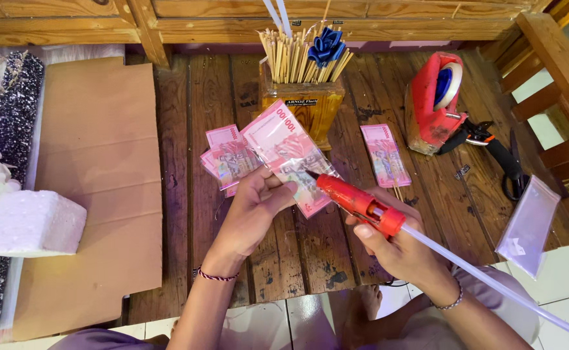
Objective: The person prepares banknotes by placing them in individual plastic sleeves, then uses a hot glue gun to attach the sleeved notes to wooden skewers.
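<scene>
Two things fill your hands: your left hand (pixel 253 206) holds a pink banknote in a clear sleeve (pixel 289 155), and your right hand (pixel 398 249) grips a red glue gun (pixel 357 202). Your left fingers (pixel 283 189) are closed on the note's lower edge, thumb on top, so the note rises up and to the left from them, tilted above the tabletop (pixel 310 246). Your right fingers are wrapped tight round the gun's body, with the index finger lying along its underside. The gun's dark nozzle (pixel 311 174) points up-left and meets the note near its lower right part, just beside your left fingertips. A long white glue stick (pixel 492 285) runs out of the gun's back toward the lower right. More pink notes (pixel 227 159) lie on the wood just beyond your left hand, and another note (pixel 385 154) lies flat to the right. A wooden box of sticks (pixel 310 107) with a blue bow (pixel 326 45) stands behind the held note. A red tape dispenser (pixel 435 104) sits at the right, cardboard (pixel 96 181) and a white foam block (pixel 33 223) at the left, and a clear bag (pixel 529 223) near your right arm.
</scene>
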